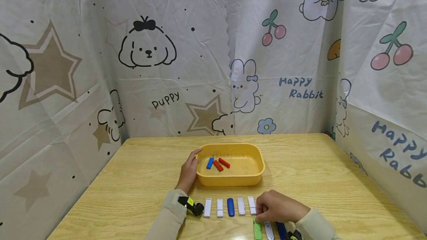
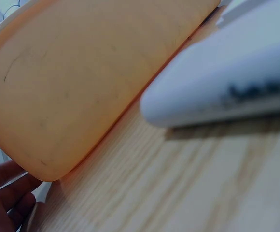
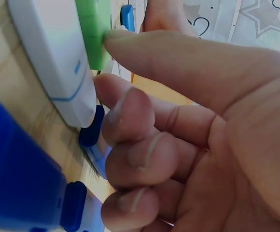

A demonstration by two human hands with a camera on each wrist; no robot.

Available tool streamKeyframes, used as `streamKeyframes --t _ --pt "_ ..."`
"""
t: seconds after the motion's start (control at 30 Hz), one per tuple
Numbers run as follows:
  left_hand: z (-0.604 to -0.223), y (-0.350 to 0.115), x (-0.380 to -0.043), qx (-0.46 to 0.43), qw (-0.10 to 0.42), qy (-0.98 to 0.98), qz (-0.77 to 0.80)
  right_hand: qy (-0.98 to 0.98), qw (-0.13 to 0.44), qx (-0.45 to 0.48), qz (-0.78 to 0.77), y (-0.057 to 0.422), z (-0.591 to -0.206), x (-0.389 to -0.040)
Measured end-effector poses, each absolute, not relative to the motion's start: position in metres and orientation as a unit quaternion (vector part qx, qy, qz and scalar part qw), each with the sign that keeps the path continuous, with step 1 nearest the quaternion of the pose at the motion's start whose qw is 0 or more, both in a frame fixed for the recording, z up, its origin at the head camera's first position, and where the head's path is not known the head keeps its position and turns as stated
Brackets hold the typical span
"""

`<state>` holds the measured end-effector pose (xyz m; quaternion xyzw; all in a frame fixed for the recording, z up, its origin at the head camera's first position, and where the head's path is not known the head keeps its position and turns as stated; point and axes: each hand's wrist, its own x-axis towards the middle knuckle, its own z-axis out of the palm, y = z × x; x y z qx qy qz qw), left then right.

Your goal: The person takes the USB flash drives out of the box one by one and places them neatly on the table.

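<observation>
My left hand (image 1: 189, 171) rests against the left end of a yellow plastic box (image 1: 230, 181), with a fingertip at its rim. In the left wrist view the fingers (image 2: 19, 188) touch the box's outer end; the thumb is hidden there. My right hand (image 1: 277, 207) pinches the end of a green plastic stick (image 1: 257, 230) between thumb and index finger, the other fingers curled in. This stick lies in a near row, beside a white stick (image 1: 268, 230) and a dark blue stick (image 1: 281, 229). What kind of item the sticks are, I cannot tell.
A blue piece (image 1: 209, 163) and two red pieces (image 1: 224, 163) lie inside the box. In front of it runs a row of several white sticks (image 1: 207, 208) with one blue stick (image 1: 230, 207) among them. Printed cloth (image 1: 200, 66) walls in the wooden table (image 1: 133, 188).
</observation>
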<state>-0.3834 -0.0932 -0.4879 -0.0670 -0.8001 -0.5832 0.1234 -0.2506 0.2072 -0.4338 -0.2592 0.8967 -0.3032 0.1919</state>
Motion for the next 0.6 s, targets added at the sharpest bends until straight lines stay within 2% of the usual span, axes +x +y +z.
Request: streamKeyframes --t 0.6 --pt "-0.4882 -0.0943 -0.3838 -0.073 0.124 -0.802 -0.58 0.899 0.19 -0.259 -0.299 0.2075 -0.4317 -0.2526"
